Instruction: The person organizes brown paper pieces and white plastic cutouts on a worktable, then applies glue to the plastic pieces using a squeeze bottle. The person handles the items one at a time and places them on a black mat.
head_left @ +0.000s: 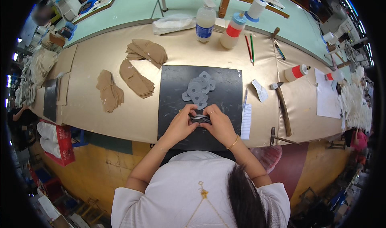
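A small stack of thin grey flat cut-out pieces [200,118] is held between both hands over the near part of a black rectangular cutting mat [173,87], which serves as the landmark here. The left hand [181,125] is closed on the stack's left end and the right hand [217,123] on its right end, the fingertips of the two meeting over the stack; a gold bracelet [233,142] is worn on the right wrist.

On the mat, just beyond the hands, a loose pile of the same grey rounded pieces [198,91] is spread. The mat lies on a bench covered in a tan sheet [100,119]. To the left of the mat, three bundles of tan cut pieces [136,79] are set out, well apart from the hands. At the mat's right edge a white paper slip [246,121] and a pen [245,97] are laid, and further right a wooden-handled hammer [284,109] is placed. Beyond the mat's far edge, a clear plastic bottle [205,21] and a white squeeze bottle with a red band and blue cap [233,30] are stood, with a red and a green pencil [250,47] just beside them.
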`<state>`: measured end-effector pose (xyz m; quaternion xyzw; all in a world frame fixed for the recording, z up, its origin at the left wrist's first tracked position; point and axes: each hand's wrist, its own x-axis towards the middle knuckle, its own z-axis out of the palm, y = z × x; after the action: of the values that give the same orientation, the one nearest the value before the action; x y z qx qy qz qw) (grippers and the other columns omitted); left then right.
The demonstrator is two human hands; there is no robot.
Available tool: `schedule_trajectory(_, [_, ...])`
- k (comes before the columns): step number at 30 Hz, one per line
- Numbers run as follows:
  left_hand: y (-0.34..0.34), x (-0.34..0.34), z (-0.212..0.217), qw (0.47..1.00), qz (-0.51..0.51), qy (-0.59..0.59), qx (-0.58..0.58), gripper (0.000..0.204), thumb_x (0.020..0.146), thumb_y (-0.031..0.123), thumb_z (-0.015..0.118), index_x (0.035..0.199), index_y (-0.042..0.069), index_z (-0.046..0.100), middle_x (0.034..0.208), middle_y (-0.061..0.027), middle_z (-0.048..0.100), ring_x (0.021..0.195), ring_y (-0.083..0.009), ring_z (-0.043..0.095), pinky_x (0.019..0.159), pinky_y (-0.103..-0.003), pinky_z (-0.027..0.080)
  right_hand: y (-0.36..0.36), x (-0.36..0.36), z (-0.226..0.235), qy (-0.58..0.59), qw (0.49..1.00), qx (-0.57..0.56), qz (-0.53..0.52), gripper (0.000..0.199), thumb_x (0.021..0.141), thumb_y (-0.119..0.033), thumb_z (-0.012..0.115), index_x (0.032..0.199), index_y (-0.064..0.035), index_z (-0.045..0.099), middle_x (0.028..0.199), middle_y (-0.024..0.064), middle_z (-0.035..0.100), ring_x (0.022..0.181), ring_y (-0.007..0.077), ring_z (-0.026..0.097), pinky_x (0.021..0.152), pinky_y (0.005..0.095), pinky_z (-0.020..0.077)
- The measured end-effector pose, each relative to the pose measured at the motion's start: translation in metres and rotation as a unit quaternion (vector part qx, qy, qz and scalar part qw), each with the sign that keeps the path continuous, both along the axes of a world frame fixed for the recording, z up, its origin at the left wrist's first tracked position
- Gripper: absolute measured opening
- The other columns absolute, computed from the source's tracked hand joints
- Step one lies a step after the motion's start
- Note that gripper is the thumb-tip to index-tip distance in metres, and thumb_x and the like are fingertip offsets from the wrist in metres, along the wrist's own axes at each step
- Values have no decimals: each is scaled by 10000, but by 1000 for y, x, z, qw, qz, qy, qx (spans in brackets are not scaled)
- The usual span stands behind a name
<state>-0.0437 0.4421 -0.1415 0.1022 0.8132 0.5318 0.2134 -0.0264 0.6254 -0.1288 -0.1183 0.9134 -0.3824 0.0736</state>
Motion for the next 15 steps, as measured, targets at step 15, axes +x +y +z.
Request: schedule_trajectory(15, [1, 24, 14, 967, -61, 148, -200, 472, 753, 113, 729, 1186, 61, 547, 1065, -108, 509, 855, -321, 604, 724, -402, 509, -4, 20, 1, -33, 998, -51, -6, 496, 744, -49, 718, 1199, -61, 519, 1052, 100, 531, 951, 306, 583, 812, 391, 495])
